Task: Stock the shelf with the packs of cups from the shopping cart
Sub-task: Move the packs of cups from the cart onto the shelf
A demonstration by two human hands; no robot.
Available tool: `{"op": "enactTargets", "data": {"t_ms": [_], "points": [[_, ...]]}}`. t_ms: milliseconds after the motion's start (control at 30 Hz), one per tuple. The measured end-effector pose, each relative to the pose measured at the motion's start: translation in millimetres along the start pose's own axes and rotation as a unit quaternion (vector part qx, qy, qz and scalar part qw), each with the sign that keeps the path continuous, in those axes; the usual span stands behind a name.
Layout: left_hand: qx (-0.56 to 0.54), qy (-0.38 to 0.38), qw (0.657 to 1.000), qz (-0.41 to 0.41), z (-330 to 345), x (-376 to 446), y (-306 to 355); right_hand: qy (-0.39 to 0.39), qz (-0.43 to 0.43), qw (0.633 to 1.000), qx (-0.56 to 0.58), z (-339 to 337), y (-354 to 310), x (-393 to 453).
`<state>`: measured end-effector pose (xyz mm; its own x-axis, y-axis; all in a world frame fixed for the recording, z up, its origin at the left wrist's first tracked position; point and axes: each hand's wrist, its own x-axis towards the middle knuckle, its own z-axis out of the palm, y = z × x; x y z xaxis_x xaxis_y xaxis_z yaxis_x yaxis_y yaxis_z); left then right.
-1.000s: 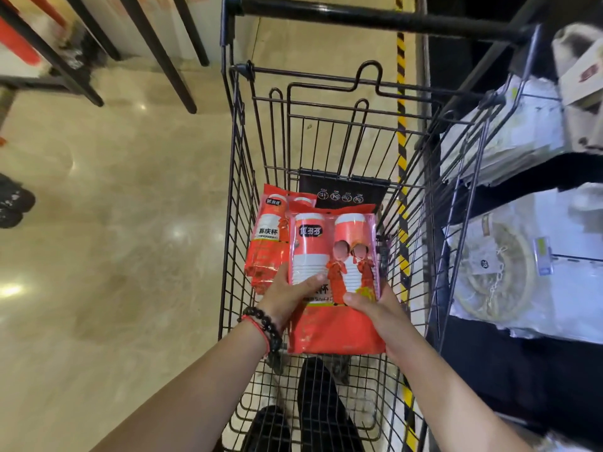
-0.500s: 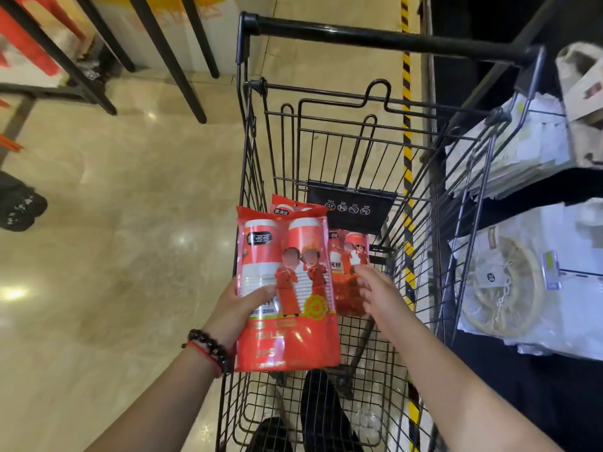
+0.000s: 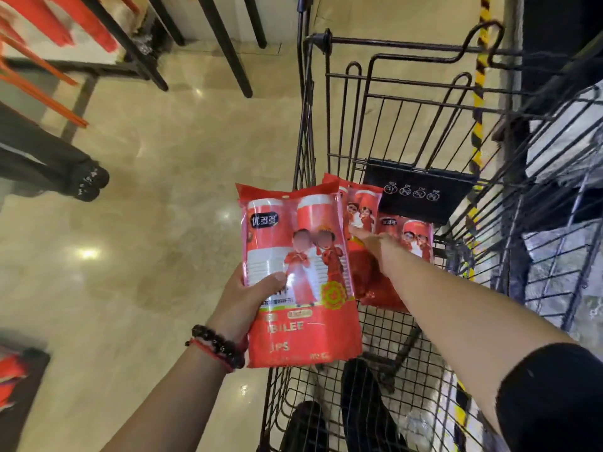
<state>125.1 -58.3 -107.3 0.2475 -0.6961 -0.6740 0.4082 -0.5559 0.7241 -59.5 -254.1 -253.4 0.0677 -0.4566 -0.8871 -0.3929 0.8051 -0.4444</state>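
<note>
a glossy beige tiled floor [image 3: 156, 197] fills the left of your view, with black metal rack legs [image 3: 225, 47] standing on it at the top. to the right stands the black wire shopping cart [image 3: 421, 125], its black plastic child-seat flap [image 3: 417, 190] folded down against the far end. along the right edge, behind the cart's side mesh, sit store shelves holding pale wrapped goods [image 3: 564, 141], blurred. a yellow-and-black hazard stripe [image 3: 479, 102] runs along the floor behind the cart.

your left hand [image 3: 248, 295] holds a red plastic pack of paper cups [image 3: 300, 275] upright over the cart's left rim, thumb pressed on the front face and fingers hidden behind it; a dark bead bracelet with a red cord [image 3: 217, 345] circles that wrist. your right hand [image 3: 372, 244] reaches into the basket, fingers spread flat on a second red cup pack [image 3: 362, 210] that is mostly hidden behind the held one. a third red cup pack [image 3: 411, 239] lies just beside it, partly under your forearm. the right hand presses on the pack without closing around it.
</note>
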Motion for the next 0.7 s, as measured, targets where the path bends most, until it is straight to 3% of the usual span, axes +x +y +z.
{"op": "enactTargets", "data": {"t_ms": [367,700], "points": [[0.012,0.011,1.0,-0.007,-10.2,1.6,0.0,-0.043,0.033,0.992,0.111,0.9,-1.0,-2.3],[0.03,0.037,0.999,-0.007,-5.6,-10.8,2.3,0.054,-0.146,0.985,0.074,-62.5,18.6,-96.0]]}}
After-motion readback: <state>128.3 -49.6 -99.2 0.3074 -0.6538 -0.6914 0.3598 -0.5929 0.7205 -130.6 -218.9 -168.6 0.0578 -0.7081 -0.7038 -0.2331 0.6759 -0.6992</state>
